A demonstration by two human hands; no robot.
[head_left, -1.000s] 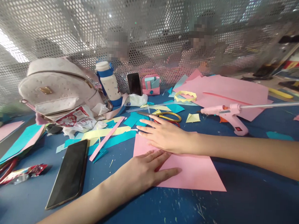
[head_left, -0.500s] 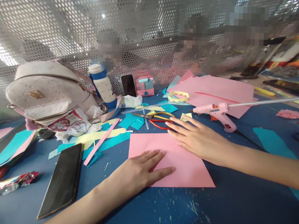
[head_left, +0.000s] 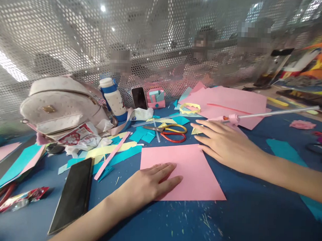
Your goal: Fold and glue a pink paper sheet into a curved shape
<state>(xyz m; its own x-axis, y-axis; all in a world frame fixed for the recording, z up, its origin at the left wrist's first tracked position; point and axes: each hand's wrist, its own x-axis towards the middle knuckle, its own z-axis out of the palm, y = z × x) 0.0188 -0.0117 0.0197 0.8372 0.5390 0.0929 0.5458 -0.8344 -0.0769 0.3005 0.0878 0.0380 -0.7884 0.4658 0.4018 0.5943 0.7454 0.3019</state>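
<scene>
A folded pink paper sheet (head_left: 191, 169) lies flat on the blue table (head_left: 253, 217) in front of me. My left hand (head_left: 147, 184) presses flat on its near left corner, fingers stretched out. My right hand (head_left: 224, 142) rests open at the sheet's far right corner, fingers spread and pointing left. Just beyond it lie a small yellow paper piece (head_left: 197, 129) and the pink glue gun (head_left: 230, 119). Scissors with yellow and red handles (head_left: 171, 132) lie behind the sheet.
A black phone (head_left: 72, 194) lies at the left near paper strips (head_left: 114, 150). A white backpack (head_left: 60, 103), a bottle (head_left: 112, 97), a propped phone (head_left: 140, 97) and large pink sheets (head_left: 231, 100) stand along a perforated metal screen (head_left: 74, 35). People sit behind the screen.
My right hand has slid along the sheet's far edge from the left corner to the right corner. My left hand has stayed pressed on the near left part.
</scene>
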